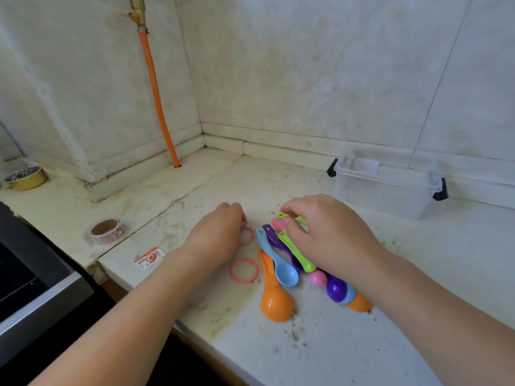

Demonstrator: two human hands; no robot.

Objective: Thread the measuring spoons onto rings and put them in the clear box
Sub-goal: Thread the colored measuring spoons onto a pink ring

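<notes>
Several coloured measuring spoons lie in a heap on the counter: an orange spoon (274, 298), a light blue spoon (278, 264), a purple spoon (274, 235), a green spoon (295, 253) and a pink spoon (317, 277). My right hand (326, 232) is over the heap and pinches the handle end of another green spoon (282, 215). My left hand (220, 229) pinches a pink ring (248, 236) that lies on the counter. A second pink ring (244, 270) lies loose in front of it. The clear box (387, 185) stands open at the back right.
A roll of patterned tape (105, 231) and a small red-and-white packet (149, 257) lie to the left. A yellow bowl (25, 178) sits far left. An orange hose (157, 96) runs down the wall corner. A dark stove edge (41, 296) borders the counter at the lower left.
</notes>
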